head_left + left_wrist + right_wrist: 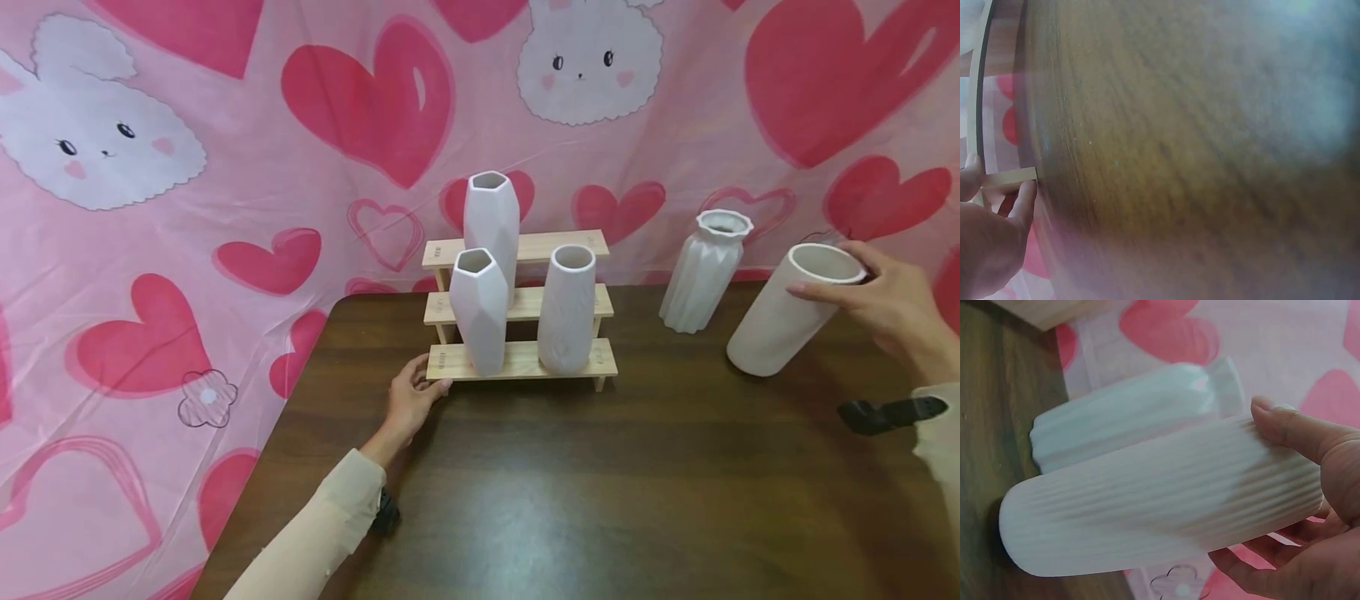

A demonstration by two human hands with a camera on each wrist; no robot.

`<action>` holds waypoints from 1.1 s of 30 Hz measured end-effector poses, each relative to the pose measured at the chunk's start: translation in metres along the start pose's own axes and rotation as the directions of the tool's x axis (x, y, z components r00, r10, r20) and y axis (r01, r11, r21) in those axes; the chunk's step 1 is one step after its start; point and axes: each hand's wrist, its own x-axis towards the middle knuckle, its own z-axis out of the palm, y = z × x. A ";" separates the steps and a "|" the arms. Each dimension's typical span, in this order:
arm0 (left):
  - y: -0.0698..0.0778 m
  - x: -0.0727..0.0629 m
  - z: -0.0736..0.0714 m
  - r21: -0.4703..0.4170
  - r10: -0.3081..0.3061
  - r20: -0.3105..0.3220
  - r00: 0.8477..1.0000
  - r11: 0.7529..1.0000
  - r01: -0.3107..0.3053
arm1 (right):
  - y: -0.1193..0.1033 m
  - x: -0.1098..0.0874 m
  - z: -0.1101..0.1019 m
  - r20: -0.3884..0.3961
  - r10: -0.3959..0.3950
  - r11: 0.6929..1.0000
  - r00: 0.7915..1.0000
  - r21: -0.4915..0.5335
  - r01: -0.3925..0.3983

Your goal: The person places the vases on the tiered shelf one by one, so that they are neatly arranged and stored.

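Observation:
At the right of the head view, my right hand (pixel 896 300) grips a white cylindrical vase (pixel 776 321) near its rim. In the right wrist view this vase shows fine ribs along its side, with the thumb on one side and the fingers round the other. My left hand (pixel 411 398) holds the left end of the lowest step of a three-step wooden stand (pixel 525 360), fingers by its short leg (pixel 1013 178). On the stand are a faceted vase (pixel 480 312) and a rounded vase (pixel 567 312) in front, and a taller faceted vase (pixel 491 208) behind.
A fluted white vase (pixel 705 271) with a wavy rim stands on the dark wooden table (pixel 600 492), between the stand and the ribbed vase. Behind the table hangs a pink cloth (pixel 360 167) printed with hearts and rabbits.

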 end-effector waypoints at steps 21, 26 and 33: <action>0.001 -0.002 0.000 0.007 0.013 0.001 1.000 1.000 -0.013 | -0.083 -0.006 0.002 0.067 -0.120 0.991 0.991 0.062 0.116; 0.002 -0.001 0.000 0.006 0.007 0.004 1.000 1.000 -0.007 | -0.109 -0.001 0.009 0.109 -0.143 0.982 0.984 0.141 0.127; 0.003 -0.002 0.000 0.000 0.002 0.005 1.000 1.000 -0.002 | -0.141 0.006 0.018 0.162 -0.189 0.975 0.969 0.147 0.166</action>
